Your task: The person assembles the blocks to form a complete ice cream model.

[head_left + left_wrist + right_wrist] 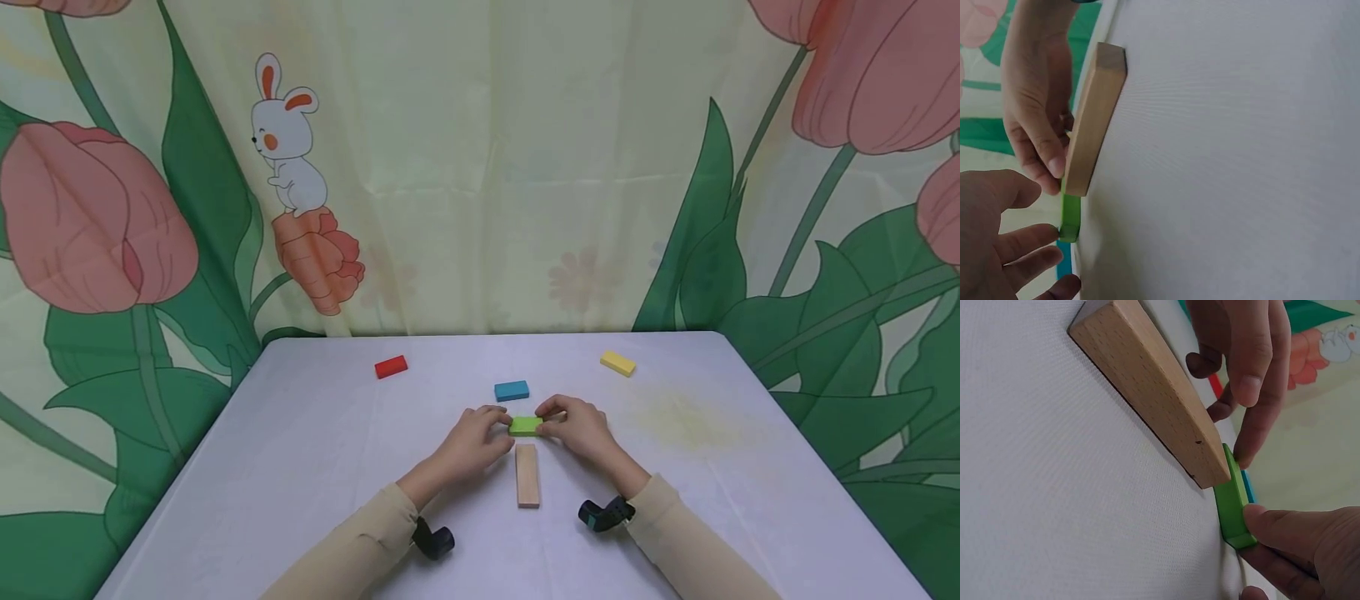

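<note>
A flat green block point(525, 427) lies crosswise on the table between both hands. At its right end my right hand point(577, 427) pinches it; in the right wrist view the thumb point(1272, 525) presses one side while fingers reach behind. My left hand point(468, 443) is at the other end, a fingertip right at the green block, its thumb and fingers spread apart in the left wrist view. Nearer to me lies a plain wooden block point(527, 477), lengthwise, its far end close to the green one. Just beyond is a blue block point(512, 391).
Toward the back left of the white table point(300, 500) lies a red block point(391, 367), and a yellow block point(618, 363) is at the back right. Behind the table hangs a printed curtain point(487, 167) with tulips and a rabbit.
</note>
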`<act>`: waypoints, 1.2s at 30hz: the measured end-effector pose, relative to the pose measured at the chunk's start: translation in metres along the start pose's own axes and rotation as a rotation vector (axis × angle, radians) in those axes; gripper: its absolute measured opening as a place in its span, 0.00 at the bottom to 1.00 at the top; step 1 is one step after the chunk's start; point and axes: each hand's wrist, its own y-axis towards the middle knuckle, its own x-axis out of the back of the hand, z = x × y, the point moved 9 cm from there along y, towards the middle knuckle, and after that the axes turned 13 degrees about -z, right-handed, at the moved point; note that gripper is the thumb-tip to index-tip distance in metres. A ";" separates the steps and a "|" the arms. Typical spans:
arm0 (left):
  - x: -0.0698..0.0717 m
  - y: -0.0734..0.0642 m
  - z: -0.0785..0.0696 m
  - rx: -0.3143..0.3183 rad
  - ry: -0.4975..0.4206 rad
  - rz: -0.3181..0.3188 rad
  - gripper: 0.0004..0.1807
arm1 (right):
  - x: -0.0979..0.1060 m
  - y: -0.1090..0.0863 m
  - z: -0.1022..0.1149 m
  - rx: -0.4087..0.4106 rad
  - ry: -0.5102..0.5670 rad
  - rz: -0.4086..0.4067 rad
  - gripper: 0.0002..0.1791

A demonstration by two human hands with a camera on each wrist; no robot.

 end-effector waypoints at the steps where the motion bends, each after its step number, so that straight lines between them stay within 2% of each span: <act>1: -0.001 0.000 0.001 -0.002 0.003 -0.002 0.20 | -0.001 0.000 0.000 -0.001 -0.001 0.002 0.12; 15: 0.004 -0.005 -0.001 -0.042 0.059 -0.029 0.20 | -0.001 -0.001 0.002 -0.006 -0.005 0.012 0.12; 36: 0.005 -0.012 -0.005 -0.031 0.096 -0.006 0.17 | 0.000 -0.010 0.009 0.044 -0.032 0.062 0.13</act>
